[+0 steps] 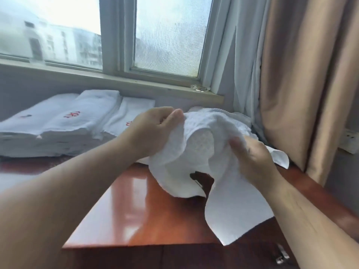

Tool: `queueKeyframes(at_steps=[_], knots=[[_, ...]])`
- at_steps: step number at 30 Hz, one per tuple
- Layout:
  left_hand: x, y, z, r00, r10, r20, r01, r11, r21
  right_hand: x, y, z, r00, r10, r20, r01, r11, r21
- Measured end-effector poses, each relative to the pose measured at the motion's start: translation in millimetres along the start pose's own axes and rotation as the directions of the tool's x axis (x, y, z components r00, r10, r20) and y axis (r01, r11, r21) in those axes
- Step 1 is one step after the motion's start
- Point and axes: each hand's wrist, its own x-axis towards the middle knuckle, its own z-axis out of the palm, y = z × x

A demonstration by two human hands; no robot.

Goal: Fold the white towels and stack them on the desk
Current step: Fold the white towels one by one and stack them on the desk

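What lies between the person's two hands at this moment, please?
In the head view, only the crumpled white towel spans that gap; the left hand and the right hand each grip one side of it.

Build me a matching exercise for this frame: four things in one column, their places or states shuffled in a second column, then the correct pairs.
Column one
1. unfolded towel
2. folded towel stacks
3. clear glass object
4. beige curtain

Column two
A. on the window sill
B. hanging at the right
C. held by the left hand and right hand
D. lying flat at the far left

Pairs: 1-C, 2-D, 3-A, 4-B
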Motion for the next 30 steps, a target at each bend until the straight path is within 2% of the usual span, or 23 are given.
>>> queueKeyframes(at_steps=[2,3,4,6,7,8,9,10,11,12,13,14,15,17,19,21,23,25,27,29,30], knots=[[-20.4,-1.6,-13.3,0.991,0.035,0.127,-0.067,0.964,0.256,-12.0,-6.6,-0.9,0.985,0.154,0.084,-0.161,0.983,0.092],[-32.6,-4.5,-16.5,0.977,0.013,0.213,-0.087,0.934,0.345,-18.6,-10.5,3.5,0.951,0.238,0.196,-0.25,0.968,0.036],[-45.9,-10.1,-17.8,0.951,-0.049,0.306,-0.087,0.906,0.415,-28.3,-11.7,11.5,0.889,0.307,0.341,-0.298,0.951,-0.08],[-74.0,-26.0,-17.2,0.857,-0.211,0.47,-0.043,0.88,0.474,-52.5,-10.7,31.6,0.673,0.438,0.596,-0.263,0.895,-0.36],[-87.8,-35.6,-17.7,0.817,-0.262,0.514,0.01,0.897,0.441,-62.8,-9.4,38.7,0.586,0.488,0.647,-0.22,0.864,-0.453],[-98.9,-44.4,-16.8,0.813,-0.267,0.516,0.095,0.937,0.335,-69.1,-8.0,41.8,0.55,0.529,0.647,-0.233,0.84,-0.489],[-108.1,-53.6,-15.3,0.853,-0.264,0.451,0.218,0.964,0.151,-71.6,-9.4,43.1,0.554,0.561,0.615,-0.315,0.825,-0.469],[-114.8,-63.4,-14.2,0.9,-0.308,0.309,0.344,0.937,-0.067,-70.5,-7.9,44.0,0.595,0.576,0.56,-0.389,0.817,-0.427],[-119.2,-74.7,-13.7,0.904,-0.409,0.127,0.428,0.874,-0.229,-67.8,-5.8,45.4,0.658,0.562,0.501,-0.396,0.824,-0.405],[-122.1,-86.7,-14.8,0.864,-0.502,-0.039,0.476,0.841,-0.257,-64.5,-2.6,48.3,0.728,0.521,0.447,-0.327,0.836,-0.441],[-124.1,-97.8,-15.7,0.813,-0.565,-0.138,0.545,0.823,-0.159,-62.1,-0.2,53.9,0.781,0.471,0.411,-0.247,0.836,-0.489],[-126.0,-108.1,-15.8,0.773,-0.617,-0.148,0.62,0.784,-0.027,-62.7,1.3,60.8,0.809,0.434,0.396,-0.196,0.835,-0.514],[-126.9,-113.9,-14.4,0.741,-0.664,-0.097,0.672,0.733,0.112,-63.9,2.3,68.4,0.812,0.425,0.399,-0.182,0.835,-0.519],[-122.7,-115.6,-8.9,0.719,-0.695,0.024,0.664,0.696,0.274,-70.4,6.0,83.1,0.753,0.49,0.439,-0.217,0.815,-0.537],[-112.2,-105.6,0.0,0.726,-0.678,0.116,0.616,0.716,0.328,-82.0,15.5,95.7,0.688,0.561,0.46,-0.191,0.751,-0.631],[-103.4,-99.3,6.7,0.705,-0.683,0.191,0.621,0.725,0.299,-94.7,24.3,99.8,0.697,0.559,0.448,-0.13,0.714,-0.688],[-96.9,-95.3,8.1,0.655,-0.687,0.315,0.689,0.714,0.125,-98.9,30.4,94.3,0.724,0.533,0.439,-0.134,0.732,-0.668],[-92.9,-89.8,11.5,0.632,-0.602,0.488,0.729,0.675,-0.113,-96.2,35.6,85.4,0.739,0.519,0.43,-0.154,0.751,-0.642],[-89.8,-84.6,20.0,0.625,-0.531,0.572,0.77,0.536,-0.345,-85.7,34.7,77.2,0.747,0.549,0.375,-0.297,0.78,-0.551],[-85.0,-85.8,31.7,0.593,-0.537,0.6,0.802,0.327,-0.5,-74.5,26.8,72.7,0.726,0.605,0.327,-0.5,0.791,-0.352],[-83.7,-87.0,38.2,0.582,-0.542,0.606,0.802,0.258,-0.539,-71.7,21.7,72.3,0.714,0.612,0.339,-0.565,0.79,-0.238]])
